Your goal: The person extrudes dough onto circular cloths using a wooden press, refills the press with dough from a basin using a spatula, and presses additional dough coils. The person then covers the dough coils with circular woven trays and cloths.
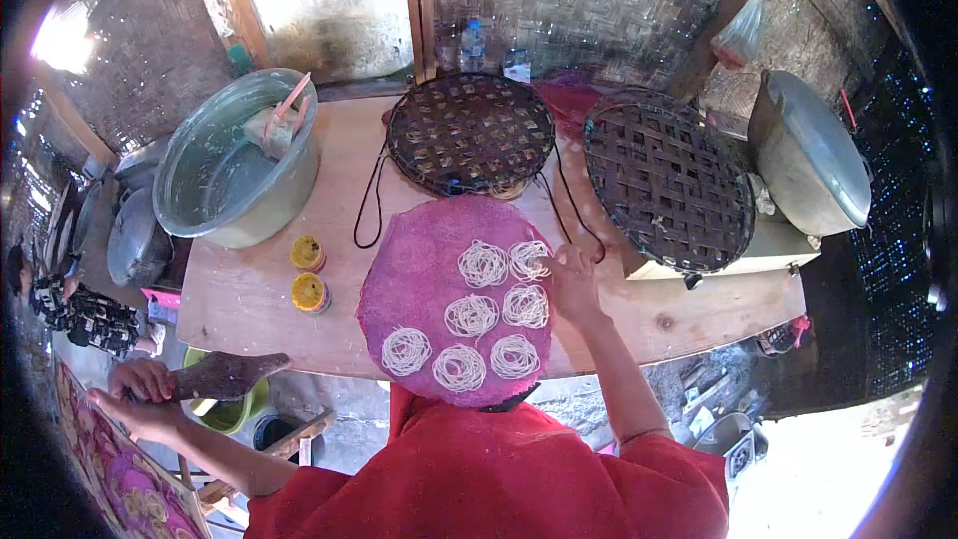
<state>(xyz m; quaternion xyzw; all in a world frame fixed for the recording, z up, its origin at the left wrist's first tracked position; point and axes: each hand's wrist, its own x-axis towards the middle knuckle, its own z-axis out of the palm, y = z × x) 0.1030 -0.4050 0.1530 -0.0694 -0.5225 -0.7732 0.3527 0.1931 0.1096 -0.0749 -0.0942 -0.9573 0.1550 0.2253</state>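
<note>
A round pink-purple mesh sheet (394, 284) lies at the table's front edge, partly overhanging it. Several coiled nests of thin white noodles (471, 316) are laid out on it. My right hand (574, 284) reaches in from the right, its fingertips pinched at the edge of the upper-right noodle nest (527, 261). At lower left, my left hand (140, 399) has its fingers curled around the end of a dark wooden handle (230, 375). How that handle continues under the hand is hidden.
A large green-grey basin (235, 160) holding a bag stands at back left. Two yellow-lidded tubs (309, 292) sit nearby. Dark woven trays (471, 135) lie behind the sheet and to its right. A metal pot (813, 155) stands far right. Another person's patterned clothing (85, 314) shows at left.
</note>
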